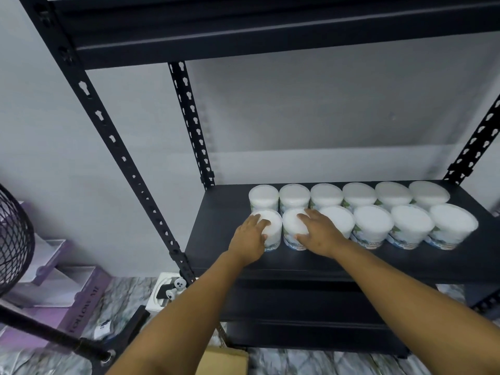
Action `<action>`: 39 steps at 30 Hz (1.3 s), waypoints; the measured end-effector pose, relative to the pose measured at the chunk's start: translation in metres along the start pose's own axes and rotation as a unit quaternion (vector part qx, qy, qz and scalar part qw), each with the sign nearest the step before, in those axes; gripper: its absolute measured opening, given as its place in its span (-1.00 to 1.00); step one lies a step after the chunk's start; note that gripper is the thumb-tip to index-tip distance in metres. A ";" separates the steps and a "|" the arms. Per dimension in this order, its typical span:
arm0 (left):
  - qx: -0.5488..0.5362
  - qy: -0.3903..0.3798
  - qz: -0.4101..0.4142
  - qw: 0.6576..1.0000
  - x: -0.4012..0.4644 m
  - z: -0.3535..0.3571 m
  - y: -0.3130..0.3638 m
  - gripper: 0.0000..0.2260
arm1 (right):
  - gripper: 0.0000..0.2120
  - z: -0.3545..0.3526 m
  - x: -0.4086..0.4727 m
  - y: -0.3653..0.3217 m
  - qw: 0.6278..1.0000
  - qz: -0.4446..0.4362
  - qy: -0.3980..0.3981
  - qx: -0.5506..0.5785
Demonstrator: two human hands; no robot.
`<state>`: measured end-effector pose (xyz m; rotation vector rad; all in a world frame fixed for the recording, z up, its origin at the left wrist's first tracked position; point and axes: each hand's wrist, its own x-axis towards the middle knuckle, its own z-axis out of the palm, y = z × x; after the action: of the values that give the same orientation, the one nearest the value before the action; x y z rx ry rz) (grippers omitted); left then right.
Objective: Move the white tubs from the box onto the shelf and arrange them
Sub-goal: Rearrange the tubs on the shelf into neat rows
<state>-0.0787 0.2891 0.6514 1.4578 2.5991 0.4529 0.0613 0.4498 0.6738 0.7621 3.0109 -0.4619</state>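
Several white tubs stand in two rows on the black shelf (338, 262). My left hand (250, 235) grips the leftmost front tub (273, 226) from above, fingers on the lid and thumb down its side. Beside it, my right hand (318, 234) grips the second front tub (293, 226) the same way. The back row (359, 194) sits against these, running right. More front tubs (411, 226) continue to the right. A corner of the cardboard box (221, 361) shows at the bottom, between my forearms.
Black slotted uprights (140, 190) frame the shelf, with another shelf board (270, 31) overhead. A black fan guard (13, 239) stands at far left. Purple and white boxes (62, 288) and small items lie on the marbled floor. Bare shelf surface lies left of the tubs.
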 end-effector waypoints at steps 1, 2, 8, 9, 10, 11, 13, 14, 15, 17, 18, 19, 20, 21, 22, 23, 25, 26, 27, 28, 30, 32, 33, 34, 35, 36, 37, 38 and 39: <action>-0.009 0.000 0.003 1.000 0.000 0.000 -0.001 -0.60 | -0.39 0.000 0.000 0.001 1.000 -0.001 0.000 -0.001; -0.017 0.006 -0.004 1.000 -0.001 0.000 -0.001 -0.58 | -0.39 0.000 0.000 0.001 1.000 -0.001 -0.002 -0.002; 0.049 0.012 -0.046 0.998 0.000 0.006 0.004 -0.51 | -0.37 0.002 -0.001 0.000 1.000 0.005 -0.006 -0.007; 0.050 0.007 -0.039 0.998 0.000 0.006 0.003 -0.54 | -0.37 0.002 -0.001 0.000 1.000 0.006 -0.006 -0.006; 0.044 0.001 -0.031 0.999 0.000 0.006 0.003 -0.56 | -0.37 0.003 -0.001 0.000 1.000 0.007 -0.007 -0.005; 0.035 -0.006 -0.023 0.999 0.000 0.005 0.002 -0.57 | -0.37 0.003 -0.001 0.001 1.000 0.006 -0.008 -0.004; 0.017 -0.012 -0.013 1.000 -0.002 0.004 0.002 -0.56 | -0.36 0.002 -0.001 0.002 1.000 0.004 -0.013 -0.002; 0.015 -0.004 -0.016 1.000 -0.002 0.004 0.002 -0.55 | -0.35 0.001 -0.001 0.002 1.000 0.002 -0.017 0.000; 0.020 0.008 -0.023 1.000 -0.003 0.005 0.003 -0.54 | -0.34 0.001 -0.001 0.003 1.000 0.001 -0.020 0.002; 0.040 0.031 -0.042 0.998 -0.005 0.006 0.005 -0.52 | -0.34 0.000 0.000 0.005 1.000 -0.001 -0.027 0.002; 0.048 0.033 -0.046 0.997 -0.005 0.006 0.006 -0.53 | -0.33 0.000 0.000 0.005 1.000 -0.001 -0.030 0.002; 0.052 0.029 -0.044 0.997 -0.004 0.007 0.006 -0.54 | -0.33 0.000 0.000 0.006 0.999 -0.001 -0.033 0.003; 0.049 0.022 -0.039 0.998 -0.004 0.007 0.006 -0.56 | -0.33 0.000 0.001 0.007 0.999 -0.001 -0.035 0.003; 0.042 0.014 -0.033 0.998 -0.003 0.006 0.005 -0.58 | -0.33 0.001 0.001 0.007 0.999 -0.001 -0.036 0.004; 0.033 0.004 -0.028 0.999 -0.003 0.004 0.004 -0.58 | -0.32 0.001 0.002 0.008 0.999 -0.001 -0.037 0.007; 0.026 -0.003 -0.024 0.999 -0.003 0.003 0.002 -0.57 | -0.32 0.001 0.002 0.008 0.999 -0.001 -0.037 0.009; 0.017 -0.001 -0.022 1.000 -0.005 0.003 0.000 -0.55 | -0.32 0.002 0.003 0.008 0.999 -0.002 -0.035 0.011; 0.017 0.008 -0.027 0.999 -0.005 0.004 0.000 -0.55 | -0.32 0.002 0.003 0.008 0.999 -0.002 -0.035 0.012; 0.021 0.017 -0.037 0.999 -0.006 0.005 0.000 -0.54 | -0.32 0.002 0.003 0.008 0.999 -0.003 -0.034 0.013; 0.025 0.023 -0.046 0.998 -0.007 0.006 0.000 -0.53 | -0.32 0.002 0.004 0.009 0.999 -0.003 -0.033 0.013; 0.029 0.018 -0.055 0.998 -0.006 0.009 0.002 -0.53 | -0.32 0.003 0.004 0.009 0.999 -0.006 -0.032 0.014; 0.023 0.009 -0.052 0.998 -0.005 0.009 0.003 -0.57 | -0.33 0.003 0.004 0.010 0.999 -0.007 -0.031 0.014; 0.017 0.004 -0.049 0.999 -0.004 0.008 0.002 -0.59 | -0.33 0.003 0.004 0.011 0.999 -0.008 -0.029 0.013; 0.012 -0.004 -0.045 0.999 -0.003 0.007 0.002 -0.60 | -0.33 0.003 0.005 0.012 0.999 -0.011 -0.029 0.013; 0.009 -0.011 -0.042 0.999 -0.003 0.006 0.001 -0.60 | -0.33 0.004 0.005 0.013 0.999 -0.012 -0.028 0.015; 0.006 -0.016 -0.038 0.999 -0.002 0.005 0.000 -0.60 | -0.33 0.004 0.005 0.013 0.999 -0.012 -0.028 0.019; 0.003 -0.018 -0.035 0.999 -0.002 0.004 -0.002 -0.59 | -0.32 0.004 0.005 0.013 0.999 -0.011 -0.027 0.024; 0.001 -0.019 -0.034 0.999 -0.002 0.003 -0.002 -0.59 | -0.32 0.004 0.004 0.013 0.999 -0.010 -0.027 0.027; 0.001 -0.018 -0.035 0.999 -0.003 0.002 -0.002 -0.59 | -0.32 0.004 0.004 0.012 0.999 -0.008 -0.027 0.030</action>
<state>-0.0786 0.2864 0.6484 1.3567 2.6148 0.4123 0.0634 0.4604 0.6663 0.7159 2.9685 -0.5664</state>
